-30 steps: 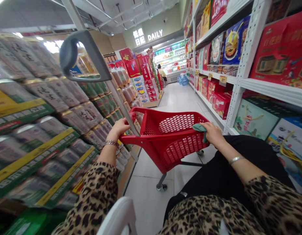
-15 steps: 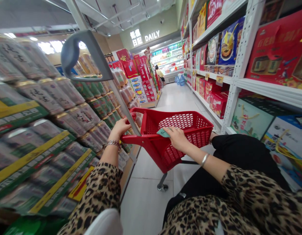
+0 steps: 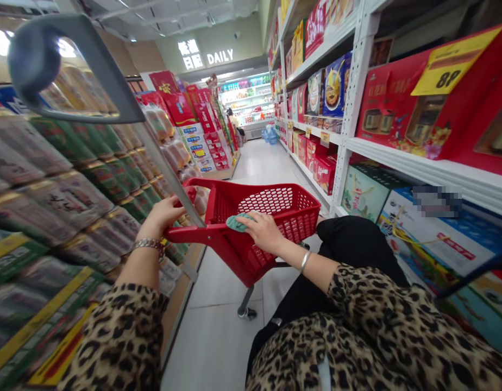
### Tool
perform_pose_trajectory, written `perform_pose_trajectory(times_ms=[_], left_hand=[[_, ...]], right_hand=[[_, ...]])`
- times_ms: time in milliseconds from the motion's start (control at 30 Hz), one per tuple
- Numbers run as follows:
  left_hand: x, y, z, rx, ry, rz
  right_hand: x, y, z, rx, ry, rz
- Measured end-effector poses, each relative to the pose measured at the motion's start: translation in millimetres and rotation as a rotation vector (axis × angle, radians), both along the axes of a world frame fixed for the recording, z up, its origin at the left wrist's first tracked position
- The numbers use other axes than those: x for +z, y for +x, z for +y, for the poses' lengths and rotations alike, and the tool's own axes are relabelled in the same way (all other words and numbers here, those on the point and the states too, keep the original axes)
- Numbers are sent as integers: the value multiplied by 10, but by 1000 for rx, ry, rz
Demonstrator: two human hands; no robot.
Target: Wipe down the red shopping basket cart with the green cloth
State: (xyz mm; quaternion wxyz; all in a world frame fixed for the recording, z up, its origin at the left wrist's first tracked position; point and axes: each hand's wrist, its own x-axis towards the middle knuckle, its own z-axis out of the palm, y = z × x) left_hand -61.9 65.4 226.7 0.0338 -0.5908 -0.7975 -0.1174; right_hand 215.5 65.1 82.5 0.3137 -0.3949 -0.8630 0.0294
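A red plastic shopping basket on wheels (image 3: 234, 255) stands in front of me on the floor, with a perforated body. From its near left corner a grey pole rises to a loop-shaped grey handle (image 3: 131, 100) at upper left. My left hand (image 3: 163, 214) is closed around the red handle bar beside the pole. On the basket's near rim, my right hand (image 3: 261, 231) presses a folded green cloth (image 3: 238, 221) with its fingers over it. Part of the cloth lies hidden under that hand.
Stacked drink packs (image 3: 67, 195) line the left side. White shelving (image 3: 352, 98) with boxed goods rises on the right. Ahead, the tiled floor (image 3: 253, 160) leads to a lit cooler (image 3: 251, 98). A person (image 3: 233, 122) is by the far display.
My view has turned right, so everything appears shifted left. My right hand and the cloth remain on the rim, the cloth now more bunched. My left hand keeps its hold on the bar.
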Motion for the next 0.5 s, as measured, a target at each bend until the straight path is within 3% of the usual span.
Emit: perform_pose_trajectory(times_ms=[233, 500], left_hand=[[21, 55, 95, 16, 13, -25], [-12, 72, 349, 29, 30, -70]], right_hand=[[-173, 751, 444, -89, -44, -85], [-259, 1527, 983, -316, -169, -150]])
